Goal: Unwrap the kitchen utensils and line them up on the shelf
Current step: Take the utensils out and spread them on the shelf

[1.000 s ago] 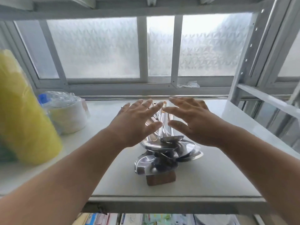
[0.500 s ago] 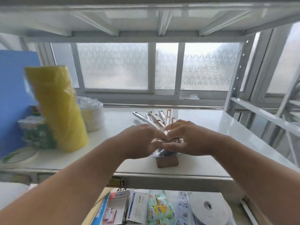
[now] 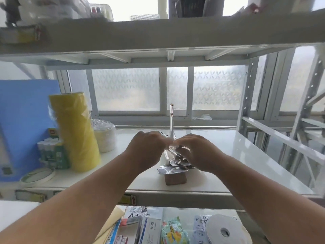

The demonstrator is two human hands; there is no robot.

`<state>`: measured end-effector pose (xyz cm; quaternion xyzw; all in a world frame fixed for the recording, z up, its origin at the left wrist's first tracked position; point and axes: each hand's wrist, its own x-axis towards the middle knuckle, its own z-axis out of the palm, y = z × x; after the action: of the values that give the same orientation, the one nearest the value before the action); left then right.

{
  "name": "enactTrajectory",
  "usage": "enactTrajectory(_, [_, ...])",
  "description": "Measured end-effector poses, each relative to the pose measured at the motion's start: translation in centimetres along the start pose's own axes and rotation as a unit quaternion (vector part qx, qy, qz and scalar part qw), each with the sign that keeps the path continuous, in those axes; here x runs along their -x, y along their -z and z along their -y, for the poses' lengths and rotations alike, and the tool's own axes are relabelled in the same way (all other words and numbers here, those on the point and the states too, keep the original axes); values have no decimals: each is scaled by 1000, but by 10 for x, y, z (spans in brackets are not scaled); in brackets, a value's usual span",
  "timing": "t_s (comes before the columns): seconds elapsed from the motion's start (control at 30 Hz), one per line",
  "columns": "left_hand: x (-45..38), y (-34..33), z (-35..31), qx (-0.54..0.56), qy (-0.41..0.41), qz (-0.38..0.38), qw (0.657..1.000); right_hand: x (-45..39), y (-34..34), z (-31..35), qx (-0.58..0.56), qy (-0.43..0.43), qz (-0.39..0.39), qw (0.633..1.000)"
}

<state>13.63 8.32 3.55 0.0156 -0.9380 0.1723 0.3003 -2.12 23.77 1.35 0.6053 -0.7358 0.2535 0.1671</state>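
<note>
A bundle of shiny metal spoons [image 3: 171, 169] in clear plastic wrap lies on the white shelf [image 3: 228, 155], with a small brown wooden block [image 3: 175, 179] under its near end. One long metal handle [image 3: 171, 120] sticks straight up from the bundle. My left hand [image 3: 146, 149] is closed on the wrap and handles at the left. Touching it from the right, my right hand [image 3: 195, 152] grips the crinkled clear wrap over the spoon bowls. Most of the handles are hidden behind my hands.
At the shelf's left stand a tall yellow roll [image 3: 75, 131], a white roll in plastic [image 3: 105, 138], a blue board [image 3: 24, 120], a green pack [image 3: 52, 154] and a round lid [image 3: 37, 175]. An upper shelf [image 3: 158, 36] hangs overhead. Boxes and a white tape roll [image 3: 223, 229] fill the lower shelf.
Both hands went from flat and apart over the bundle to closed together on it. The fanned handles are gathered, one now standing upright. My view has pulled back and down.
</note>
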Motion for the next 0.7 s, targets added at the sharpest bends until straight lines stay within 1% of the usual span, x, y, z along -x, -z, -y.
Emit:
enactTrajectory(0.1, [-24,-4,-17,17,-21,-35,999,16,16,-14,43,-13,-54,998])
enactTrajectory(0.17, [-47,-7,-42,42,-26,-40,998,34,30,-29,71,-38,-86,993])
enactTrajectory(0.27, [-80,-19,-86,71,-5,-21,997,64,49,-61,112,-92,-85,986])
enactTrajectory(0.3, [-88,-25,-96,72,6,3,997,75,55,-75,124,-111,-76,983])
enactTrajectory(0.37, [-99,-37,-109,57,32,91,994,102,68,-101,131,-156,-64,977])
enactTrajectory(0.43, [-103,-49,-108,61,67,181,979,127,77,-121,135,-193,-69,969])
enactTrajectory(0.47, [-103,-55,-105,71,85,214,971,138,80,-129,137,-204,-68,967])
enactTrajectory(0.63, [-104,-78,-85,120,144,325,927,160,78,-148,130,-259,-44,956])
enactTrajectory(0.7, [-104,-85,-80,155,158,345,912,161,74,-146,117,-290,-22,950])
